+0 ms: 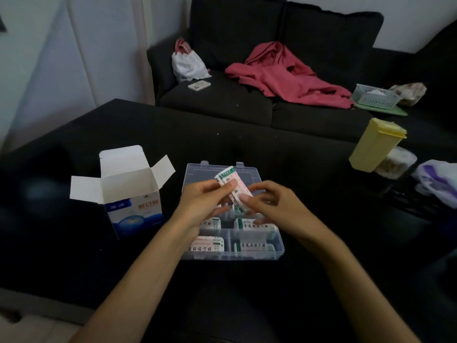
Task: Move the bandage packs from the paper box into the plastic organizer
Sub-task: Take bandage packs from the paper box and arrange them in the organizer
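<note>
A white and blue paper box (131,194) stands open on the dark table, flaps up, at the left. To its right lies a clear plastic organizer (257,253) with its lid folded back. Several bandage packs (210,245) lie in its near compartments. Above the organizer I hold a small stack of bandage packs (231,180), tilted. My left hand (205,201) pinches the stack from the left with thumb on top. My right hand (272,201) touches its lower end with thumb and fingertips. The inside of the paper box is hidden from view.
A yellow lidded container (376,144) leans on a round jar (395,163) at the table's right, beside a purple and white bag (437,179). Behind the table is a dark sofa with a red garment (284,75), a white bag (188,63), a phone (199,85) and a green basket (376,96).
</note>
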`<state>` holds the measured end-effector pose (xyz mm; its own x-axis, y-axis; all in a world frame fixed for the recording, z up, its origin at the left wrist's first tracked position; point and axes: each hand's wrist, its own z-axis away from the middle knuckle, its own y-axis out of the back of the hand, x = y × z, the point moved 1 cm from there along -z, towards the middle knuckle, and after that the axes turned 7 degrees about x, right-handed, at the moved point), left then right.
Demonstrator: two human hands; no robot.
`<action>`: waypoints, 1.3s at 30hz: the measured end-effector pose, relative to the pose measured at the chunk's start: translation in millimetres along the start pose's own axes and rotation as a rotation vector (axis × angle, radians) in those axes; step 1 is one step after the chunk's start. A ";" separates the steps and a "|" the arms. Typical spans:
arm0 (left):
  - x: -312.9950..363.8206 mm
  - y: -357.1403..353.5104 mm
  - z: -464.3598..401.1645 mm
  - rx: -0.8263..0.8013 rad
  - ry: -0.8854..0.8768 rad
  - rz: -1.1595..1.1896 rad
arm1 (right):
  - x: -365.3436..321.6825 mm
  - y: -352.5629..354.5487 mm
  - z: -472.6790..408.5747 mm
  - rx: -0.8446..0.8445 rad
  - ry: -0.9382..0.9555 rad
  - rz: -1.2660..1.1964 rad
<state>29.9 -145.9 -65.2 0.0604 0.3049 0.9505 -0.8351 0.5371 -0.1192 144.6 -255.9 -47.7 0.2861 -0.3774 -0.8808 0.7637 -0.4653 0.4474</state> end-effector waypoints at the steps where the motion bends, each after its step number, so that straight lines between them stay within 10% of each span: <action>1: -1.6 -2.8 1.0 0.009 -0.011 0.003 | 2.4 -5.4 -1.5 0.070 0.019 -0.012; 12: 11.6 8.0 -0.2 -0.269 -0.020 -0.215 | 6.9 0.9 1.6 -0.067 -0.327 -0.607; 22: 5.3 -1.0 -1.7 -0.046 -0.158 -0.244 | 11.5 -0.9 -2.5 0.016 -0.249 -0.533; 27: 15.7 5.1 -2.6 -0.300 -0.006 -0.084 | 12.5 6.3 -3.7 0.039 -0.224 -0.542; 39: -11.3 -1.0 2.3 -0.338 -0.181 -0.950 | 22.8 42.0 1.1 -0.230 -0.063 0.452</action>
<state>28.8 -151.8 -75.2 0.5098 -0.4706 0.7201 -0.2859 0.6968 0.6578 182.5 -285.0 -48.8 0.5872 -0.5512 -0.5928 0.6815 -0.0587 0.7295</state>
